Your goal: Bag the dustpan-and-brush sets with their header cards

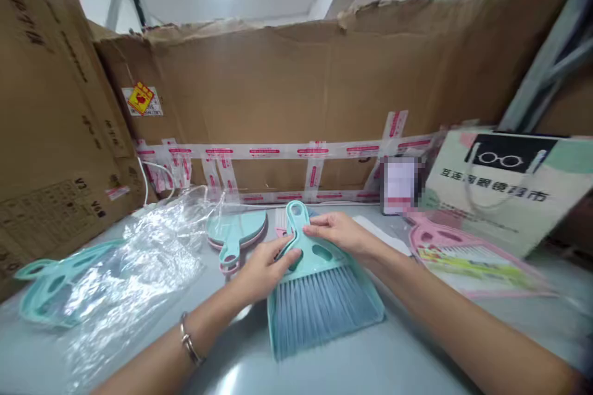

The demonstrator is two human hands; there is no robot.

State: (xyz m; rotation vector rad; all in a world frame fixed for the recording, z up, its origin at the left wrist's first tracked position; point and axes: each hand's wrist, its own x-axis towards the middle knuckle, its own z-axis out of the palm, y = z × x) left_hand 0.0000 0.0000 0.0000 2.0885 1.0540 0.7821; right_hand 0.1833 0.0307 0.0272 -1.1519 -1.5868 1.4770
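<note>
A teal hand brush (315, 296) with grey-blue bristles lies nested over a teal dustpan (373, 305) in front of me, bristles toward me and the looped handle pointing away. My left hand (269, 262) grips the left edge near the base of the handle, thumb on top. From the right, my right hand (338, 231) pinches the handle, fingers at its right side. The undersides of both hands' grip are hidden. Just left of the set sits a small stack of teal and pink dustpans (238, 231).
Clear plastic bags (157, 259) cover the table's left side beside another teal brush set (50, 284). At right lies a wrapped pink brush and dustpan set (467, 253) before a printed paper bag (500, 191). A blurred phone-like device (399, 185) leans against the cardboard wall (278, 92).
</note>
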